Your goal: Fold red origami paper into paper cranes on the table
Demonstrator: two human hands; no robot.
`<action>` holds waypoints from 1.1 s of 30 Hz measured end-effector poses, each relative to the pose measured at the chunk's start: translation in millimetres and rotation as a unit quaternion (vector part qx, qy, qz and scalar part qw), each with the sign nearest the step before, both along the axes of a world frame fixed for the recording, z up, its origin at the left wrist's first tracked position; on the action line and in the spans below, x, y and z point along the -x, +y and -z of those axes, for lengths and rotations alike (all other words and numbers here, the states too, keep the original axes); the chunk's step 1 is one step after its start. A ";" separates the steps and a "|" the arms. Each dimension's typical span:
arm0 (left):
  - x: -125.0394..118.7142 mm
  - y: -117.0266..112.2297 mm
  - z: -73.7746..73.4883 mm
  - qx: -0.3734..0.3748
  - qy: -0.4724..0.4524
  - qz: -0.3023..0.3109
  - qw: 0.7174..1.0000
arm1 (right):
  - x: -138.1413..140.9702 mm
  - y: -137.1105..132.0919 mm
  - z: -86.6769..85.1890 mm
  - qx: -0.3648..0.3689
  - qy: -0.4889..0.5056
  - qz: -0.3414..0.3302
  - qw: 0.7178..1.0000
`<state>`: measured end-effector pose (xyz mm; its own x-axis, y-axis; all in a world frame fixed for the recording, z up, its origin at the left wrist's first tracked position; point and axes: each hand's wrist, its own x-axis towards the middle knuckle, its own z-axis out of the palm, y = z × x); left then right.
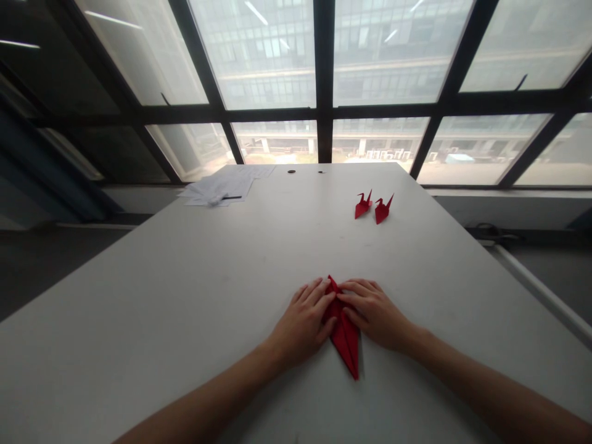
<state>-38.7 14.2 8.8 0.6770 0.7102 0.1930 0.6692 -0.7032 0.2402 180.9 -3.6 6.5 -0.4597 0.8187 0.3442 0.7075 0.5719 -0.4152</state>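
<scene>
A long, pointed piece of folded red paper (pixel 346 342) lies on the white table before me, one narrow tip towards me and the other pointing away. My left hand (pixel 308 317) rests along its left side, with the fingers stretched out and the thumb on the paper. From the right, my right hand (pixel 372 311) lies with its outstretched fingertips and thumb at the paper's upper right edge. The fingertips of both hands nearly meet over the upper part and cover some of it. Farther back stand two red paper cranes, one (pixel 363 206) just left of the other (pixel 383 211).
The white table (pixel 185 296) runs up to the windows. Loose paper sheets (pixel 226 184) with a dark pen (pixel 232 197) lie at its far left. A round dark hole (pixel 291 171) shows near the far edge. A blue curtain (pixel 50 160) hangs at the left.
</scene>
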 end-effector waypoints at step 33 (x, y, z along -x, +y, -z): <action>-5.0 10.7 5.0 -0.016 -0.023 -0.058 0.998 | 2.5 -3.7 2.2 -0.065 -0.087 -0.012 0.994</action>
